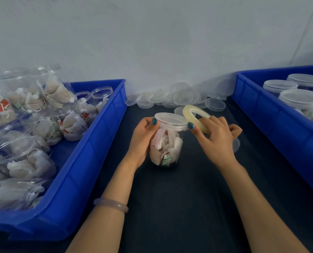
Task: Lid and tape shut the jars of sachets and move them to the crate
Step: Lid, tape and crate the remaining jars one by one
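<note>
My left hand point(143, 137) curls round the clear plastic jar of white sachets point(165, 145), lidded and standing on the dark bench point(179, 198), my right hand point(216, 139) grips a yellowish tape roll point(194, 115) beside it, one blue plastic crate point(90, 161) outside my left hand, a second blue crate point(261, 121) outside my right, pale wall point(152, 42) beyond.

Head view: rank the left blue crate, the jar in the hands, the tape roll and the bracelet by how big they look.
1. left blue crate
2. jar
3. tape roll and bracelet: they look alike; the bracelet is nearer, the roll partly hidden, so unranked.
</note>
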{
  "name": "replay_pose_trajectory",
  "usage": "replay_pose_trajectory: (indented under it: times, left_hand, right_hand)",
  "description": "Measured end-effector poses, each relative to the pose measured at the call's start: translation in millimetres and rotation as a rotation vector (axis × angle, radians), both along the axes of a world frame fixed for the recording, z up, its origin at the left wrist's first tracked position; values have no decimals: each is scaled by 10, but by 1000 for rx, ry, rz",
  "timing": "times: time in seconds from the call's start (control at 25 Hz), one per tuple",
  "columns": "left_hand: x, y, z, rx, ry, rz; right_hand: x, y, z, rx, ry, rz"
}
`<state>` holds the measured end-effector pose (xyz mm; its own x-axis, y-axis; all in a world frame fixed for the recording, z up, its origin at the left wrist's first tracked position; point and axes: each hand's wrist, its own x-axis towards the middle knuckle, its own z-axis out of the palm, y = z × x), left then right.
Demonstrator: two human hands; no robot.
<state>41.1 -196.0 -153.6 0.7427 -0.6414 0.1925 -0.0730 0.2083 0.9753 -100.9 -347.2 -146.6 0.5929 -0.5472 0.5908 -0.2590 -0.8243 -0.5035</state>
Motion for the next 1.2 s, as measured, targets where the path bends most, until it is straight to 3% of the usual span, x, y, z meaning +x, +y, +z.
replay_pose_trajectory:
  times: [0.16, 0.52, 0.64, 0.84, 1.0, 1.2]
  left_hand:
    - [39, -3, -15, 24, -61, 8]
    - [-27, 59, -7, 90, -121, -121]
    - [-161, 25, 64, 123, -249, -73]
    - [-185, -44, 40, 116, -316, 52]
    - [-55, 63, 69, 96, -271, 39]
    - [-75, 151, 138, 100, -223, -97]
  right_hand:
    - [-49, -125, -28, -30, 68, -46]
    - [50, 32, -101, 7, 8, 14]
    - [50, 110, -104, -35, -57, 23]
    - [-9, 30, -45, -32, -12, 87]
    - [-123, -161, 6, -240, 95, 62]
    - [-128, -202, 27, -176, 52, -28]
